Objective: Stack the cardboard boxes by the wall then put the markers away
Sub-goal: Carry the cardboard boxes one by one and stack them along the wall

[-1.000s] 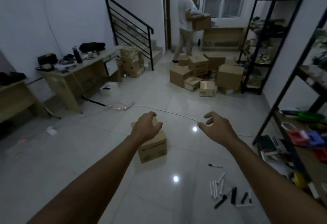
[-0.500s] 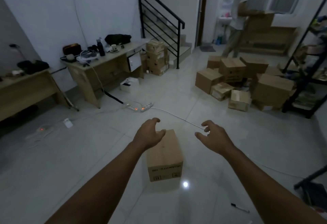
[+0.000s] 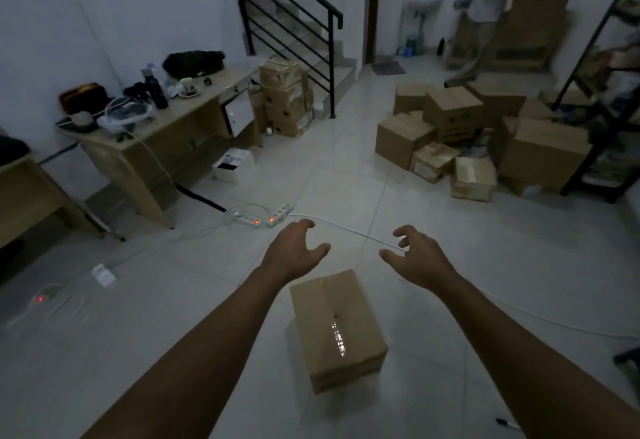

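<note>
Dimly, both the left hand (image 3: 292,253) and right hand (image 3: 417,258) half-spread, empty, above taped box (image 3: 337,329), marker (image 3: 506,423) cut off

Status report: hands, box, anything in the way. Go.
Left hand and right hand open, holding nothing, above the floor past the box. Box on the floor between the forearms, untouched. White cable runs across the floor beyond it.

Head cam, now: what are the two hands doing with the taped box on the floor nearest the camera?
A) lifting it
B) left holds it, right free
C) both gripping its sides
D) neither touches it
D: the left hand and right hand hover empty, fingers spread, beyond the cardboard box, which sits on the floor.
</note>
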